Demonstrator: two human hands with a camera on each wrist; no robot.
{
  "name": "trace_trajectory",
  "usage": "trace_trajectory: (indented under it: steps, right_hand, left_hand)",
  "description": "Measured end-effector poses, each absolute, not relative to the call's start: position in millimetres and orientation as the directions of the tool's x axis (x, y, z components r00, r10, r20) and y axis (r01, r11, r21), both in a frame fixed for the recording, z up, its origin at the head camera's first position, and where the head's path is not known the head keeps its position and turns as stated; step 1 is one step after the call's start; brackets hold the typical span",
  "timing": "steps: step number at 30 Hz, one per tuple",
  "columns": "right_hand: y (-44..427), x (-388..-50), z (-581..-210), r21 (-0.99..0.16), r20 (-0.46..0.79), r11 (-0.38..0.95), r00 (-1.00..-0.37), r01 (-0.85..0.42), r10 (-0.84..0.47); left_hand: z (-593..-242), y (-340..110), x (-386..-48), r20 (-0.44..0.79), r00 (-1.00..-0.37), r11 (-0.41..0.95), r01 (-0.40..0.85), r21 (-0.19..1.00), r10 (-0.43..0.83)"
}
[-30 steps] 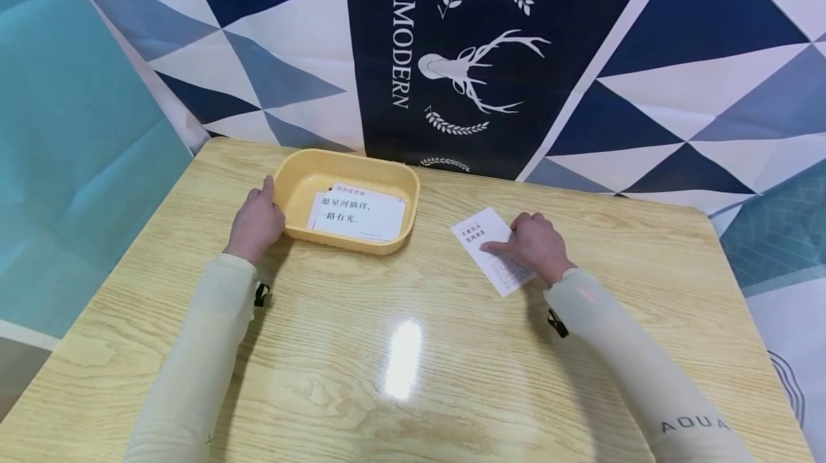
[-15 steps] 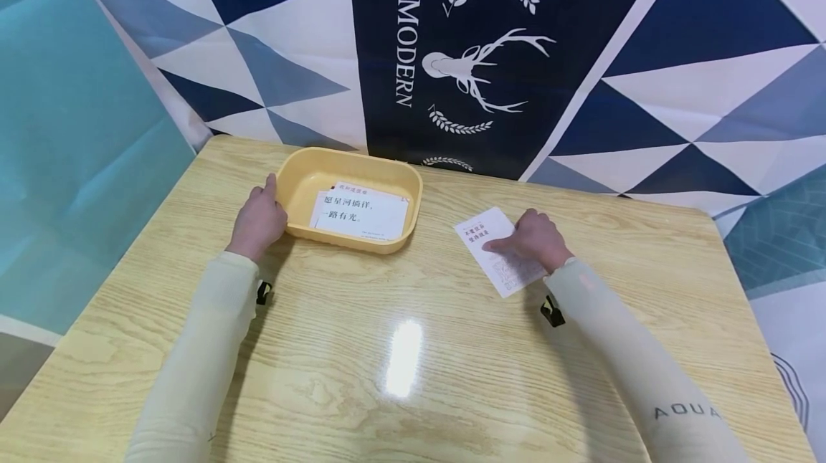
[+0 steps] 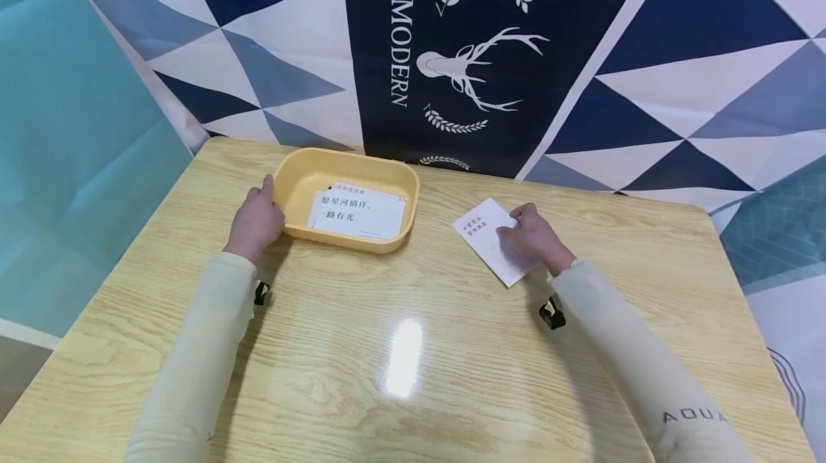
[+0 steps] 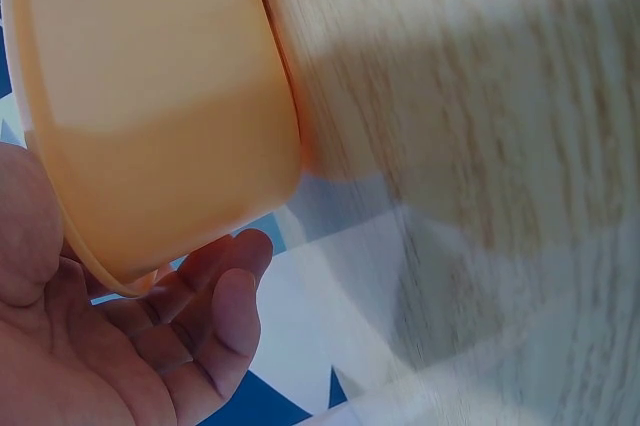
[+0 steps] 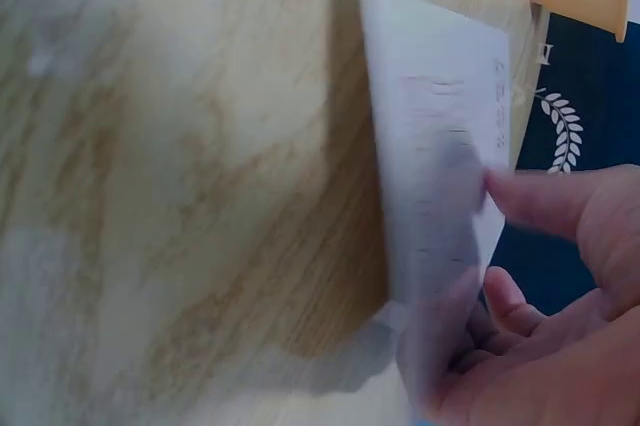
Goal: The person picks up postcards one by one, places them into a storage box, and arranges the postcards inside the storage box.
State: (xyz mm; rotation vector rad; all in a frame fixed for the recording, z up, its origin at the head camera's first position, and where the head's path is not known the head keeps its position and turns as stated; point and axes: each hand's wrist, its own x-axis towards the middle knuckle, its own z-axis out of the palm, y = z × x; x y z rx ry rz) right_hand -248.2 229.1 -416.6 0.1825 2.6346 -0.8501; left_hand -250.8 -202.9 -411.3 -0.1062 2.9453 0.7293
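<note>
A pale yellow plastic basin (image 3: pixel 351 162) stands at the back left of the table. White printed cards (image 3: pixel 361 212) lie overlapping inside it. At its left end my left hand (image 3: pixel 257 223) holds the rim; in the left wrist view the thumb (image 4: pixel 25 226) and curled fingers (image 4: pixel 215 321) are on either side of the basin's edge (image 4: pixel 90 256). To the basin's right, my right hand (image 3: pixel 532 237) pinches a white card (image 3: pixel 480 234) by its right edge, thumb on the printed face. The right wrist view shows this card (image 5: pixel 440 56) tilted up from the tabletop, with fingers behind it.
The light wood table (image 3: pixel 413 406) spreads out in front of both hands. Behind its back edge hangs a patterned cloth (image 3: pixel 464 69) with a deer head, and a teal sheet (image 3: pixel 84 162) hangs at the left.
My right thumb has drawn back toward the card's right edge, and the card has tilted up in the right hand's grip. The left hand and the basin stay in place.
</note>
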Motion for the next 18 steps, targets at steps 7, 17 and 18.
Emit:
trace_trajectory:
  steps: [7,17,18]
  right_hand:
    - [233.3,-249.1,-418.5,-0.590,-0.307,0.780,-0.952,0.210,0.024]
    - [237.0,-247.5,-414.6,-0.603,-0.269,0.774,-0.963,0.194,0.032]
    - [237.1,-247.3,-414.2,-0.601,-0.264,0.777,-0.964,0.188,0.029]
  left_hand:
    - [-411.7,-203.5,-250.9,-0.117,-0.992,0.885,-0.093,0.456,-0.044]
    - [-410.5,-202.6,-250.6,-0.121,-0.992,0.884,-0.092,0.459,-0.040]
    - [-410.4,-202.6,-250.3,-0.123,-0.992,0.883,-0.093,0.460,-0.041]
